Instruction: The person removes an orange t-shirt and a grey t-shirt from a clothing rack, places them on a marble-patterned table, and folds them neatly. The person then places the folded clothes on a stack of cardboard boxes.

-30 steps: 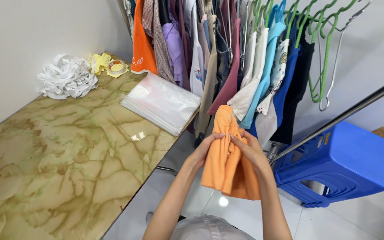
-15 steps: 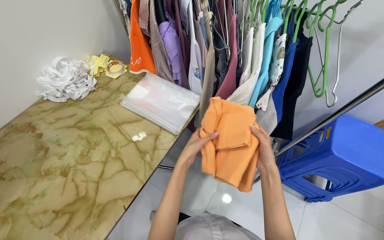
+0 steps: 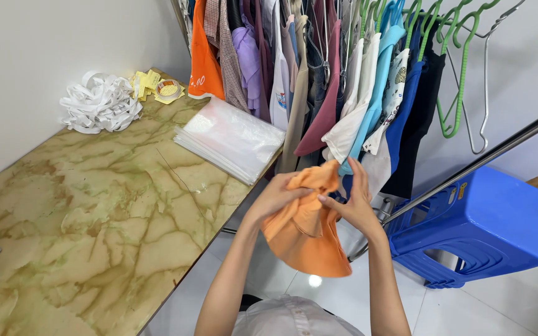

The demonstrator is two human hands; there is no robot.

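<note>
Looking down from the head camera, an orange cloth [image 3: 306, 230] is held up in mid-air by both hands, off the right edge of the desk [image 3: 82, 224] and just in front of a rack of hanging clothes [image 3: 319, 81]. The left hand [image 3: 279, 196] is closed on the cloth's upper left part, fingers tucked into the fabric. The right hand [image 3: 353, 202] is pinched on the top right edge, with the fingertips pointed up. The cloth is bunched at the top and hangs down to a loose point over the white tiled floor [image 3: 468, 311].

On the marble-patterned desk, a stack of clear plastic bags [image 3: 231, 138] is laid near the right edge, pretty close to the left hand. Further back by the wall, a heap of white strips [image 3: 98, 102] and some yellow scraps with a tape roll [image 3: 160, 87] can be seen. A blue plastic stool [image 3: 487, 224] is lying on its side to the right, behind a slanted metal bar [image 3: 499, 149]. Green hangers [image 3: 456, 68] are hooked on the rack above.
</note>
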